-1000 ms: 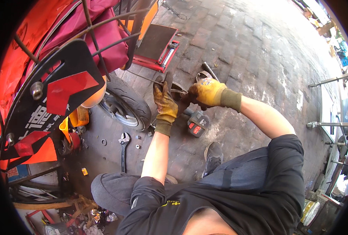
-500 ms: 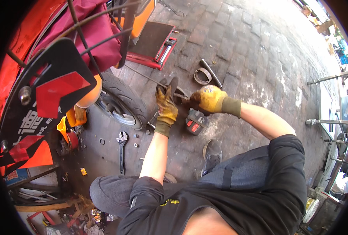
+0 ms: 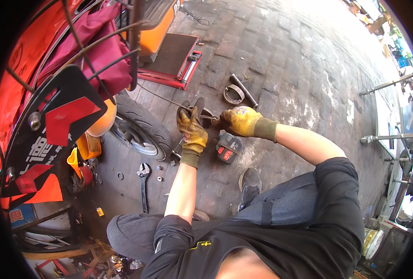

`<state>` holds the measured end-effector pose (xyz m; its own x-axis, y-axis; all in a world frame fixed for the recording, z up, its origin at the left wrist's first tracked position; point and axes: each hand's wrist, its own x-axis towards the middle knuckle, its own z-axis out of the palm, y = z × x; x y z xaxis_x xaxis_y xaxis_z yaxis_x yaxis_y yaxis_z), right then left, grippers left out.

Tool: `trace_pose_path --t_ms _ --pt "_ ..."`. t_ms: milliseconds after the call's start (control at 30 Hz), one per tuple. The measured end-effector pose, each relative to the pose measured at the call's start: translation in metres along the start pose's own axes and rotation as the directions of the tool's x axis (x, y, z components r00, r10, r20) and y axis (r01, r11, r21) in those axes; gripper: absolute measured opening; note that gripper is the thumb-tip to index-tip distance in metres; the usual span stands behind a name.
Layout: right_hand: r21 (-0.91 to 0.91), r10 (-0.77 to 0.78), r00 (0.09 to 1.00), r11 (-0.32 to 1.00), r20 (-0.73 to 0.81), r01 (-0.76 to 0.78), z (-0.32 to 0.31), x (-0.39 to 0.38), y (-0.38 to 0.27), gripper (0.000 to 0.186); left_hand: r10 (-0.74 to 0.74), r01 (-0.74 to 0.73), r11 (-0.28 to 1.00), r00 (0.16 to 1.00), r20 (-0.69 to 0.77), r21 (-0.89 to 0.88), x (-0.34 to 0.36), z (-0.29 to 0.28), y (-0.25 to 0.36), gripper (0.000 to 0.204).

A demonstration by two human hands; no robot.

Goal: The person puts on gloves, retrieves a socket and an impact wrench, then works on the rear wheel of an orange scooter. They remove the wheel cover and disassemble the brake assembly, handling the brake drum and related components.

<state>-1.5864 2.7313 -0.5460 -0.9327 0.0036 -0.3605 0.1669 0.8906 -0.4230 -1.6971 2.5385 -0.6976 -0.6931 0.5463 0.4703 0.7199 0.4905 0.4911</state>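
Observation:
My left hand (image 3: 191, 130), in a yellow glove with dark, greasy fingers, grips a round dark drum brake plate (image 3: 208, 118) with a coil spring across it. A thin cable (image 3: 162, 96) runs from the plate toward the vehicle. Against the plate's right side, my right hand (image 3: 242, 121) is closed in a matching glove; what its fingers hold is hidden. Just below the hands a power-tool battery pack (image 3: 229, 148), black with red, stands on the paving. Beyond them lie a metal ring-shaped part (image 3: 234, 94) and a metal bar (image 3: 244, 91).
A wheel with its tyre (image 3: 139, 125) stands at left, under the vehicle's rack and a black panel (image 3: 62, 109). An adjustable wrench (image 3: 143, 186) lies near my left knee, beside small nuts (image 3: 159, 179). Farther off is an open red tool case (image 3: 167, 60). Metal racks line the right edge.
The view has shifted slightly, so the floor things sit a little lower and to the left. Both hands stay at the brake plate, which now shows more of its face and spring.

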Motion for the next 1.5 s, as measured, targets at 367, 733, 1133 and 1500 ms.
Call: trace_pose_path --t_ms 367,733,1133,1500 --pt "0.099 0.069 0.997 0.993 -0.031 -0.065 0.001 0.007 -0.002 0.037 -0.188 0.14 0.959 0.965 0.184 0.245 0.0 -0.008 0.018 0.075" --pt "-0.152 0.039 0.993 0.988 0.113 -0.021 -0.011 0.016 -0.009 0.031 -0.155 0.076 0.92 0.972 0.177 0.384 0.013 -0.026 0.042 0.081" --pt "-0.244 -0.031 0.993 0.968 0.117 0.059 0.0 0.021 -0.008 0.033 -0.211 0.098 0.901 0.95 0.231 0.422 0.023 -0.041 0.063 0.072" --pt "-0.447 -0.109 0.99 0.893 -0.088 0.058 0.01 0.029 -0.011 0.024 -0.207 0.126 0.907 0.965 0.163 0.402 0.021 -0.032 0.056 0.078"
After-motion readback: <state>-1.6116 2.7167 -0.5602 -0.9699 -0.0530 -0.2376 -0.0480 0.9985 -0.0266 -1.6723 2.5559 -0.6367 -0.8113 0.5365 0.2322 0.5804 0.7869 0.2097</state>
